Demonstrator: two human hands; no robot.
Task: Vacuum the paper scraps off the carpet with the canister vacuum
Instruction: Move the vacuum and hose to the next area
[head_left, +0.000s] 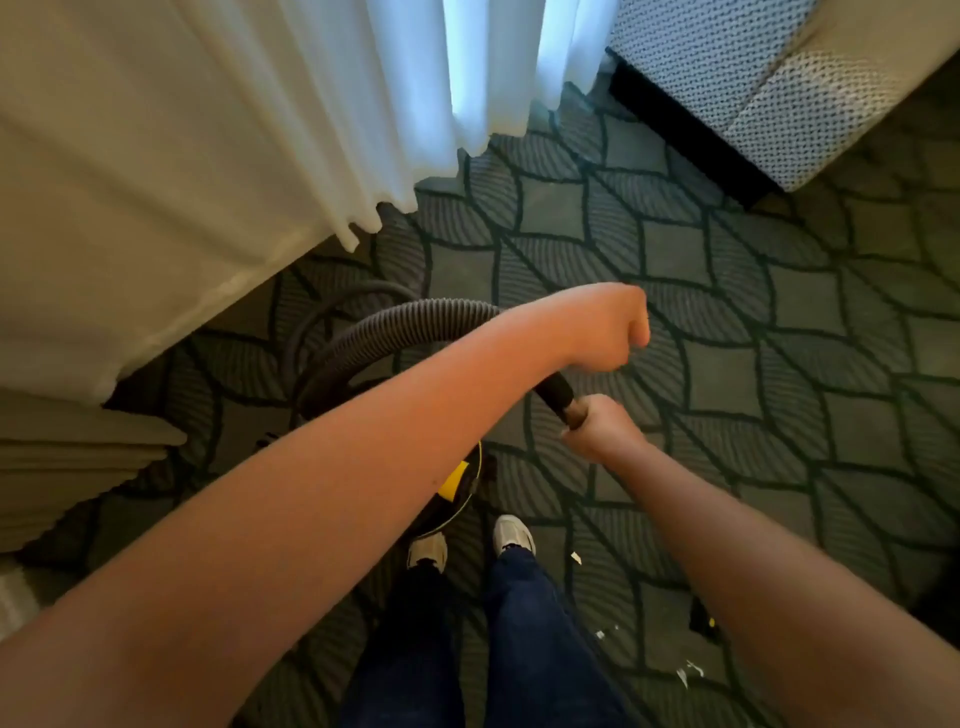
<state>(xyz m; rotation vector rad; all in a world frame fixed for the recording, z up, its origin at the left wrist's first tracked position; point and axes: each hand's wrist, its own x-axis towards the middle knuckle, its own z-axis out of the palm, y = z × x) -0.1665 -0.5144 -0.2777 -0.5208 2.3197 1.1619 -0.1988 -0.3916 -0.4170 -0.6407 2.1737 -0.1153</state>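
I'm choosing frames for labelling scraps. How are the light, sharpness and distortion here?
Head view: bluish daylight nearly blows out the curtain; the carpet is dim, darker toward the corners; wide-angle stretch swells the forearms at the edges; the paper scraps look small and soft; the hose ridges read clearly.

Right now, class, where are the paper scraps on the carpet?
In the head view the paper scraps lie low on the right, on the carpet just right of the person's right shoe.
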